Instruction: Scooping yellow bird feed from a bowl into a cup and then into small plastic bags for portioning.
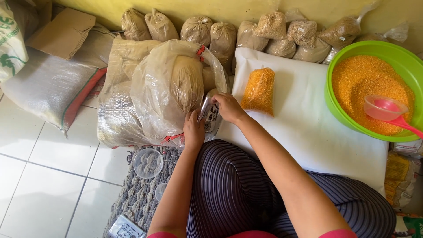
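My left hand (194,130) and my right hand (228,107) both grip a flat pack of clear plastic bags (209,115), held at the lower right edge of a big clear plastic sack (165,88) full of brown husk-like material. My left hand pinches the pack's lower side. Gripping the top edge is my right hand. Just right of my right hand, a small filled bag of orange grain (259,91) lies on a white cloth-covered board (304,128).
A green basin (398,50) of orange grain with a pink scoop (387,110) sits at the right. Several tied bags of brown feed line the wall. A woven white sack (48,86) lies left. A clear plastic cup (148,162) rests on a grey mat (136,196).
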